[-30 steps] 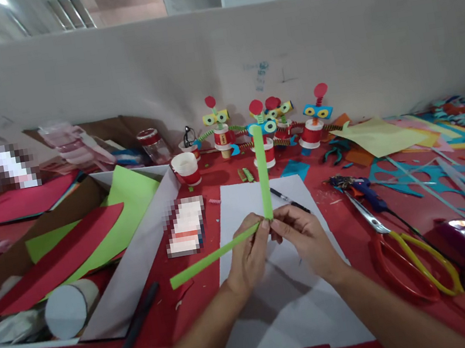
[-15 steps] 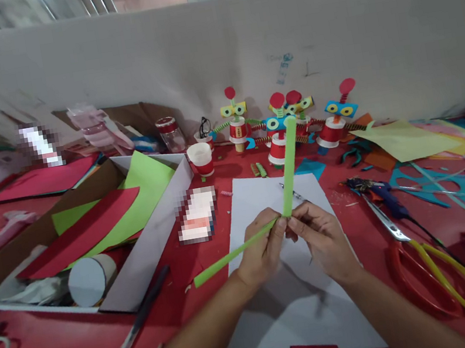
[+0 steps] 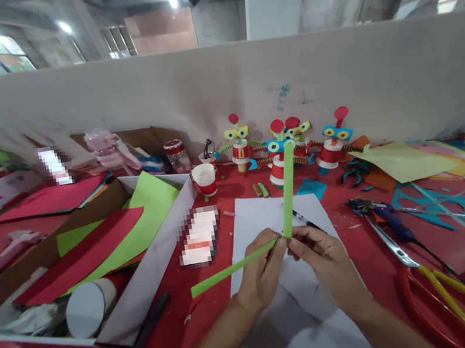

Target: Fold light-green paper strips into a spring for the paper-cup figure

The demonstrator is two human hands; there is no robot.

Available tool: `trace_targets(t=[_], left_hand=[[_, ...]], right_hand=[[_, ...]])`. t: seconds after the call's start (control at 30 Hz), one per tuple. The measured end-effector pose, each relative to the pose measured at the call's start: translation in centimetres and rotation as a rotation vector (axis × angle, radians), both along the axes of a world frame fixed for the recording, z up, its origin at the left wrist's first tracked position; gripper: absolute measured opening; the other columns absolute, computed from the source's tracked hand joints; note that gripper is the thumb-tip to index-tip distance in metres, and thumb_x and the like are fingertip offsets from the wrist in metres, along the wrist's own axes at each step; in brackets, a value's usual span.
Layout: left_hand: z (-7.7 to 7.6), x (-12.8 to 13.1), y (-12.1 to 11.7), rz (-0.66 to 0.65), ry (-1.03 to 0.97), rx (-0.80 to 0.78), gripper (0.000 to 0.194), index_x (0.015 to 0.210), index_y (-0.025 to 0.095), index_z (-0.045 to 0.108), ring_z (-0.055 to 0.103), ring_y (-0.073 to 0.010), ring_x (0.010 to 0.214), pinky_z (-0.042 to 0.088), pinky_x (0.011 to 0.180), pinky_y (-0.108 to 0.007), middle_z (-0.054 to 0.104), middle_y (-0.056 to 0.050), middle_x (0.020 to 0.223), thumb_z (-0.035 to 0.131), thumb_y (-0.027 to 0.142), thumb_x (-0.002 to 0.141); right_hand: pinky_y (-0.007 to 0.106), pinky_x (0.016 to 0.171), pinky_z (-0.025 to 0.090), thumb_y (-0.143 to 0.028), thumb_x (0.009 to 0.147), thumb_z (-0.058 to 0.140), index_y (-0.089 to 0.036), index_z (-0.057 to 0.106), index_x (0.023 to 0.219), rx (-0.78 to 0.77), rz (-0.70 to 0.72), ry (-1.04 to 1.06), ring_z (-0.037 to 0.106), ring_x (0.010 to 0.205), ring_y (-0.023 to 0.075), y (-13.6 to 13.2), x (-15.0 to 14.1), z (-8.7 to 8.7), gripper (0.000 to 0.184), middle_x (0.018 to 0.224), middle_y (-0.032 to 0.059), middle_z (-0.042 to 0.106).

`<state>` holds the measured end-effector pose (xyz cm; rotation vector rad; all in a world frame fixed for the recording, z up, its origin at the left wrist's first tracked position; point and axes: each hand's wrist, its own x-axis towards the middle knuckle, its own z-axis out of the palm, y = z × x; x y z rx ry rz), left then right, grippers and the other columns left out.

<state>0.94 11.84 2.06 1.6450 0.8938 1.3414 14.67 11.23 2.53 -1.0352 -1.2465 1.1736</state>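
Both my hands meet above a white paper sheet (image 3: 261, 216) on the red table. My left hand (image 3: 263, 271) pinches a green paper strip (image 3: 230, 269) that runs down to the left. My right hand (image 3: 325, 262) pinches a second green strip (image 3: 287, 188) that stands nearly upright, tilted a little right. The two strips join at my fingertips in a corner. A black pen (image 3: 307, 221) lies on the sheet just behind my right hand.
An open cardboard box (image 3: 150, 271) at left holds green and red paper and a tape roll (image 3: 86, 308). Red-and-yellow scissors (image 3: 434, 289) and a glue gun (image 3: 381, 211) lie at right. Paper-cup figures (image 3: 276, 152) stand by the wall. A black stick (image 3: 140, 344) lies near the front.
The camera has tilted up and shifted, so everything sits lower in the picture. My hands keep the same pinch on the two green strips; the upright strip stays tilted slightly right.
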Motion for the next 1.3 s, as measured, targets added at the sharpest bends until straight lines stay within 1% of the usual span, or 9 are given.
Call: trace_targets(t=[0.13,0.27,0.37,0.57,0.8,0.97,1.07,1.2,1.3], left_hand=[[0.4,0.2,0.0,-0.024,-0.074,-0.121,0.03,0.069,0.019,0.051,0.051,-0.0144,0.066,0.041,0.063,-0.027,0.056,-0.001,0.068,0.047,0.037,0.093],[0.3,0.1,0.2,0.014,-0.05,-0.143,0.032,0.068,0.019,0.051,0.05,-0.0147,0.065,0.041,0.062,-0.027,0.054,0.0,0.066,0.048,0.042,0.091],[0.0,-0.1,0.3,0.038,-0.008,-0.11,0.033,0.068,0.019,0.053,0.05,-0.0144,0.065,0.04,0.061,-0.027,0.055,0.0,0.067,0.048,0.042,0.091],[-0.3,-0.2,0.3,0.013,0.099,0.026,0.03,0.07,0.019,0.056,0.052,-0.0137,0.069,0.04,0.065,-0.026,0.059,-0.001,0.073,0.046,0.034,0.094],[-0.2,-0.4,0.5,0.009,0.212,0.052,0.029,0.079,0.019,0.062,0.054,-0.0143,0.072,0.04,0.067,-0.027,0.062,-0.002,0.078,0.043,0.033,0.096],[-0.4,-0.3,0.5,0.076,0.353,0.173,0.025,0.084,0.019,0.064,0.052,-0.0155,0.07,0.039,0.065,-0.029,0.06,-0.002,0.076,0.046,0.034,0.094],[-0.5,-0.1,0.5,0.121,0.362,0.186,0.022,0.088,0.018,0.063,0.051,-0.0149,0.066,0.04,0.064,-0.03,0.06,-0.003,0.077,0.05,0.036,0.091],[-0.5,0.0,0.5,0.083,0.29,0.16,0.024,0.076,0.018,0.059,0.053,-0.015,0.068,0.041,0.066,-0.029,0.058,-0.002,0.073,0.048,0.032,0.092],[-0.5,-0.2,0.5,0.074,0.319,0.17,0.027,0.069,0.019,0.056,0.051,-0.0157,0.068,0.04,0.069,-0.031,0.056,-0.001,0.069,0.046,0.029,0.092]], right_hand=[[0.029,0.064,0.047,-0.036,0.076,0.073,-0.021,0.076,0.081,-0.043,-0.011,-0.006,0.056,0.065,0.0153,0.2,-0.1,0.2,0.015,0.067,0.0013,0.066],[0.029,0.067,0.046,-0.036,0.072,0.077,-0.022,0.076,0.082,-0.069,0.024,0.095,0.057,0.069,0.0155,0.3,-0.2,0.2,0.017,0.074,0.0017,0.069],[0.028,0.069,0.046,-0.035,0.07,0.079,-0.023,0.076,0.084,-0.083,0.052,0.149,0.057,0.074,0.0156,0.5,-0.2,0.0,0.018,0.081,0.0019,0.071],[0.027,0.063,0.043,-0.031,0.068,0.078,-0.022,0.075,0.076,-0.057,0.024,0.183,0.052,0.065,0.0134,0.6,0.1,-0.6,0.013,0.07,0.0001,0.066],[0.028,0.064,0.043,-0.029,0.072,0.075,-0.022,0.074,0.074,-0.035,0.003,0.172,0.052,0.064,0.0141,0.4,0.2,-0.5,0.008,0.066,-0.0002,0.063],[0.029,0.07,0.046,-0.032,0.078,0.071,-0.023,0.07,0.083,-0.008,-0.022,0.169,0.055,0.072,0.0161,0.3,0.3,-0.6,0.011,0.077,0.0014,0.065],[0.029,0.074,0.046,-0.033,0.082,0.067,-0.023,0.067,0.088,0.024,-0.015,0.1,0.056,0.076,0.017,0.4,0.6,-0.7,0.012,0.083,0.0016,0.065],[0.027,0.067,0.042,-0.033,0.083,0.067,-0.022,0.065,0.083,0.028,0.061,0.009,0.051,0.071,0.0153,0.4,0.9,-0.8,0.012,0.075,0.0,0.059],[0.026,0.064,0.04,-0.032,0.082,0.068,-0.021,0.064,0.079,0.014,0.107,-0.01,0.047,0.068,0.0138,0.6,0.9,-1.0,0.013,0.072,-0.0008,0.056]])
